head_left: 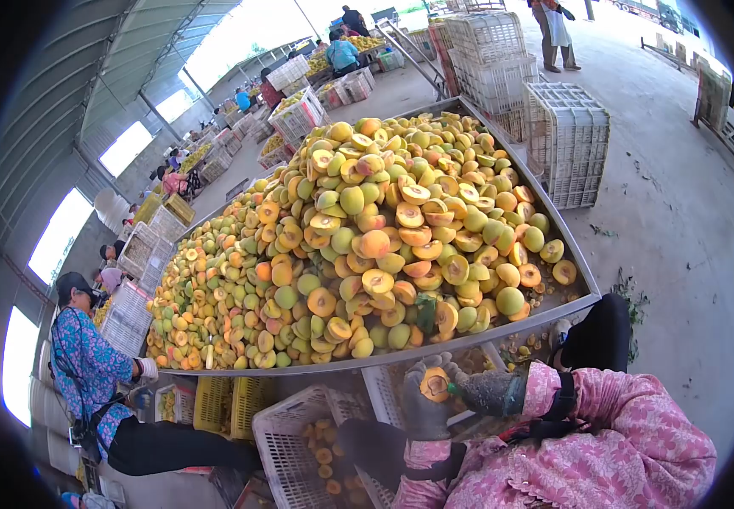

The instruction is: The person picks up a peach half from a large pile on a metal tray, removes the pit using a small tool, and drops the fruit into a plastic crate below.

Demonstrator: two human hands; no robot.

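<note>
My left hand (425, 399), in a grey glove, is closed around a halved yellow-orange fruit (435, 385) whose cut face and pit show. My right hand (487, 390), in a dark grey glove, is closed beside the fruit, its fingers near the cut face; a small green thing shows at its fingertips, too small to name. Both hands are just past the near edge of a metal-rimmed table (468, 338). A large heap of whole and halved fruits (367, 237) lies on it. Beneath my hands is a white crate (381, 393).
Another white crate (278, 441) holding fruit halves stands left of my legs, with yellow crates (214, 405) beyond. A co-worker in a blue patterned top (87, 348) is at the table's left end. Stacked crates (566, 144) stand behind the table's right side.
</note>
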